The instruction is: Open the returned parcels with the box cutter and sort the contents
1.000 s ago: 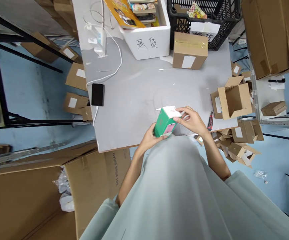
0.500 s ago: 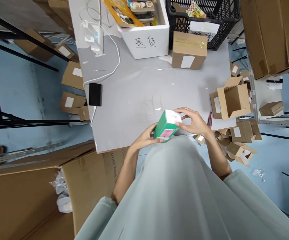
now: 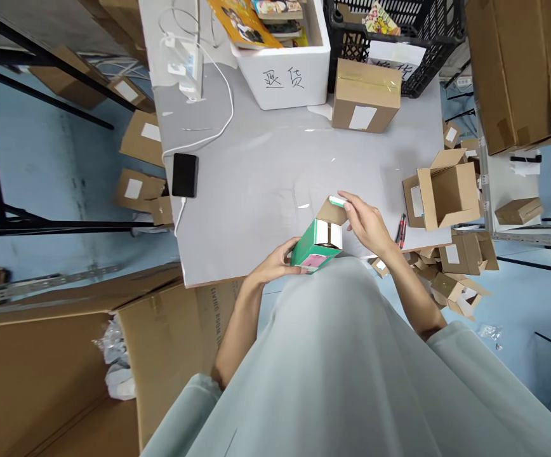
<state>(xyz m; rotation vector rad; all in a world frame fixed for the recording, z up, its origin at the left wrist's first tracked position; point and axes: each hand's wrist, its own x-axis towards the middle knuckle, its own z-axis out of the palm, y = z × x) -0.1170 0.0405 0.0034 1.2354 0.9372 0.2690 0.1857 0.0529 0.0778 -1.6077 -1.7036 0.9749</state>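
Observation:
A small green carton with a pink panel is held at the table's front edge, close to my body. My left hand wraps round its left side, thumb above and fingers below. The carton's top flap stands raised, showing its brown inside and a white-green tuck edge. My right hand pinches that flap near its edge. Two white inner flaps lie across the mouth with a narrow gap between them, so the contents are hidden.
On the grey table are a phone on a white cable, a power strip, a white bin of books, a black crate, a closed cardboard box, an opened box and a red-black pen-like tool.
The carton's white top flap has been lifted open by my right hand, uncovering the inner flaps. My left hand keeps its hold on the carton. The view has shifted slightly.

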